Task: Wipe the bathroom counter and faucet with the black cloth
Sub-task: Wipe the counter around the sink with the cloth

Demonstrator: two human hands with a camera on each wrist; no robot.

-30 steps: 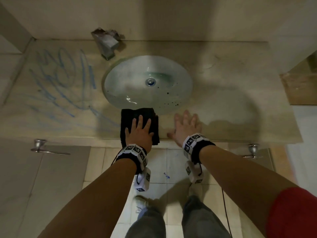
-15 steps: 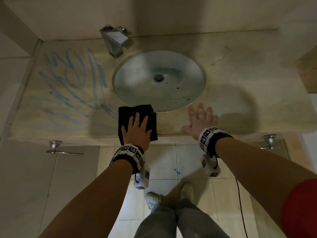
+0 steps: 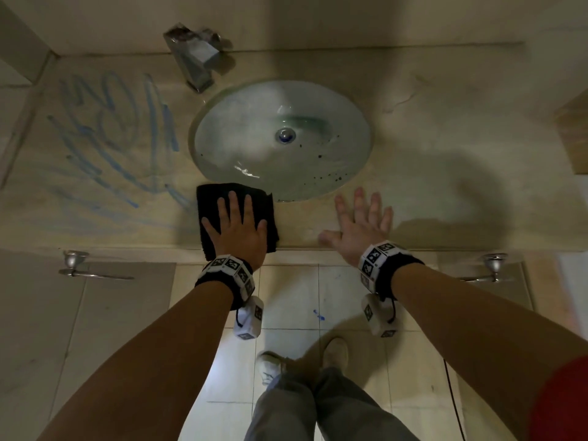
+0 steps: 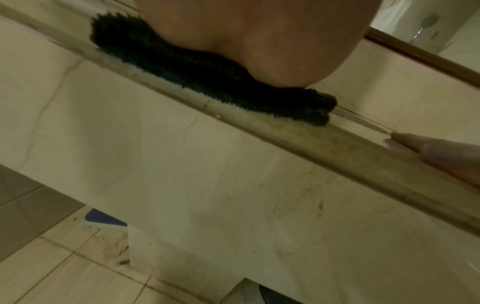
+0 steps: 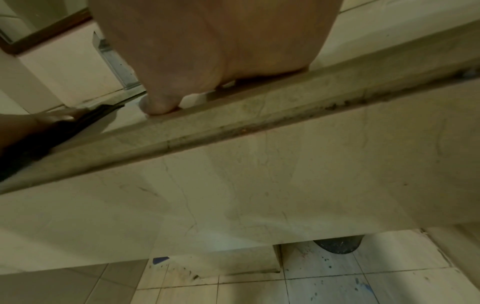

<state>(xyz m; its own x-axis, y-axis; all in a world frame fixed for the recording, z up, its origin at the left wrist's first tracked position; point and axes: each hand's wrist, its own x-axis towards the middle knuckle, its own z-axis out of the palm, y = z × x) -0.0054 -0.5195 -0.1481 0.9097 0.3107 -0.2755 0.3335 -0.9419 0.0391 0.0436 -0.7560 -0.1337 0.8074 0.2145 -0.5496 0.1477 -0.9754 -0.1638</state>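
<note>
The folded black cloth [image 3: 210, 198] lies on the beige stone counter [image 3: 445, 186] at its front edge, just below the left part of the round basin. My left hand [image 3: 237, 224] presses flat on the cloth with straight, spread fingers; in the left wrist view the cloth [image 4: 182, 67] shows under the heel of that hand. My right hand [image 3: 359, 221] lies flat and open on bare counter to the right of the cloth, holding nothing. The chrome faucet [image 3: 194, 55] stands at the back, left of the basin. Blue scribbles [image 3: 111, 132] cover the counter's left part.
The round basin [image 3: 280, 138] with dark specks sits mid-counter. Two chrome hooks [image 3: 74, 261] [image 3: 493, 264] stick out below the counter's front edge. A wooden frame [image 3: 572, 135] juts in at the right. My shoes and legs stand on the tiled floor [image 3: 296, 294] below.
My right hand has slid rightwards along the front edge, away from the cloth. The left hand stays pressed on the cloth. The head view has shifted.
</note>
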